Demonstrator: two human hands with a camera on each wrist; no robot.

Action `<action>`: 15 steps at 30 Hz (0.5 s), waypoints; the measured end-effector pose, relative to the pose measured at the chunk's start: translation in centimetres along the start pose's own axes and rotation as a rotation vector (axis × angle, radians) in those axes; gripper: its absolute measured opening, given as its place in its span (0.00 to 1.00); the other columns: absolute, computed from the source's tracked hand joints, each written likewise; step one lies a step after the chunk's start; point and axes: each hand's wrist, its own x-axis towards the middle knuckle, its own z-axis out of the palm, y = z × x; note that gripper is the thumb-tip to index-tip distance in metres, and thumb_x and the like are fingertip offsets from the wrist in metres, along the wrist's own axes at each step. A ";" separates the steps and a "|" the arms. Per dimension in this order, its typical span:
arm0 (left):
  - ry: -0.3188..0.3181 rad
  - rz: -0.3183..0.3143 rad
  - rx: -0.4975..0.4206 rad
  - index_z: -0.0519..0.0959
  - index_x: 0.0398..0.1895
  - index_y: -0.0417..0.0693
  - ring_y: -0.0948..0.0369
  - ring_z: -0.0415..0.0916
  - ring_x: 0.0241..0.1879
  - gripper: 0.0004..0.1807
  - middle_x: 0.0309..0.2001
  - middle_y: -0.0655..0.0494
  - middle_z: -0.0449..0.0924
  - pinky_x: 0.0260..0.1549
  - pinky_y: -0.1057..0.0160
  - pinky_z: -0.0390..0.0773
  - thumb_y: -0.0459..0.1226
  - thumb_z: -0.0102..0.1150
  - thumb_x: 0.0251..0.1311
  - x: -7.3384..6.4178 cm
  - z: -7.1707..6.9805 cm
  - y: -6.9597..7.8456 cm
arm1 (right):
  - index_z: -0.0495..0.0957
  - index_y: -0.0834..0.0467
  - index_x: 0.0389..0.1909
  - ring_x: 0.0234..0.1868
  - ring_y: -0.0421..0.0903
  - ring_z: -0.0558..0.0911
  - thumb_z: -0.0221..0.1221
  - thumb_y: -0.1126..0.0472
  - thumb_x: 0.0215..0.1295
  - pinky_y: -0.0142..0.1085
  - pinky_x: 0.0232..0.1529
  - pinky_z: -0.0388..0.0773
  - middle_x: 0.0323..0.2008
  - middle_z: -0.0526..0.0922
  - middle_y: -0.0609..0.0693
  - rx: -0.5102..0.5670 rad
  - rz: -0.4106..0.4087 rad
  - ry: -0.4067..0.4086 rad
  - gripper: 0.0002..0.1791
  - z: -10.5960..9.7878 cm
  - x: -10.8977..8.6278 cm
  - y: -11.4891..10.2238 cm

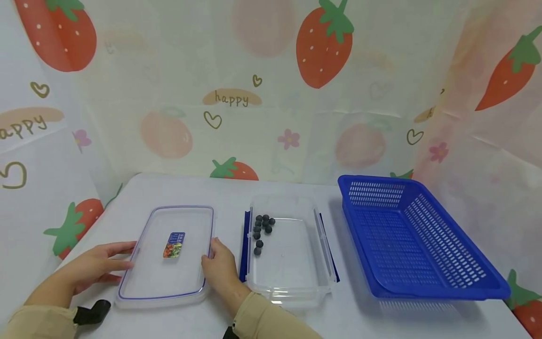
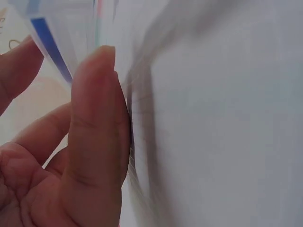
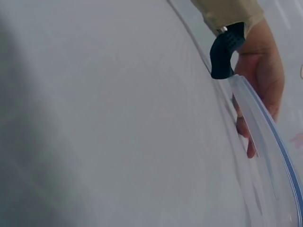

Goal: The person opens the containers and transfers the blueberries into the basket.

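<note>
On the left of the table lies a clear plastic lid (image 1: 146, 278) with a blue seal and a small colourful label (image 1: 174, 245). My left hand (image 1: 95, 266) is at the lid's left edge with fingers fairly straight and spread. The left wrist view shows its thumb (image 2: 94, 142) close to the lid's blue-lined rim (image 2: 49, 47). My right hand (image 1: 222, 270) holds the lid's right edge, thumb near the rim; its other fingers are largely hidden. Right of it stands a clear container (image 1: 292, 263) with several dark round berries (image 1: 266, 223) inside, towards its left side.
Dark blue locking flaps (image 1: 244, 247) hang open along the container's sides. A blue slotted plastic basket (image 1: 406, 235) stands at the right of the white table (image 1: 182, 188). Behind rises a wall sheet (image 1: 275, 108) printed with strawberries.
</note>
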 end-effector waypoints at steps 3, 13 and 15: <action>0.007 -0.006 0.010 0.50 0.69 0.37 0.39 0.54 0.61 0.46 0.68 0.32 0.41 0.43 0.55 0.78 0.45 0.63 0.52 0.0 0.1 0.2 | 0.65 0.69 0.59 0.64 0.55 0.63 0.55 0.70 0.57 0.44 0.64 0.58 0.61 0.65 0.63 -0.001 0.001 -0.004 0.27 0.0 0.0 0.0; 0.042 -0.017 0.066 0.54 0.67 0.35 0.40 0.59 0.59 0.45 0.64 0.30 0.51 0.43 0.55 0.78 0.45 0.64 0.51 0.1 0.2 0.7 | 0.68 0.70 0.56 0.61 0.56 0.66 0.58 0.71 0.54 0.44 0.61 0.62 0.59 0.69 0.63 0.010 0.017 -0.004 0.26 -0.3 0.0 -0.3; 0.045 -0.015 0.071 0.54 0.67 0.34 0.40 0.59 0.58 0.44 0.63 0.30 0.54 0.43 0.54 0.78 0.44 0.64 0.52 0.2 0.2 0.6 | 0.69 0.69 0.56 0.61 0.55 0.67 0.57 0.72 0.54 0.44 0.60 0.63 0.59 0.69 0.61 0.034 0.039 -0.010 0.25 -0.4 0.0 -0.3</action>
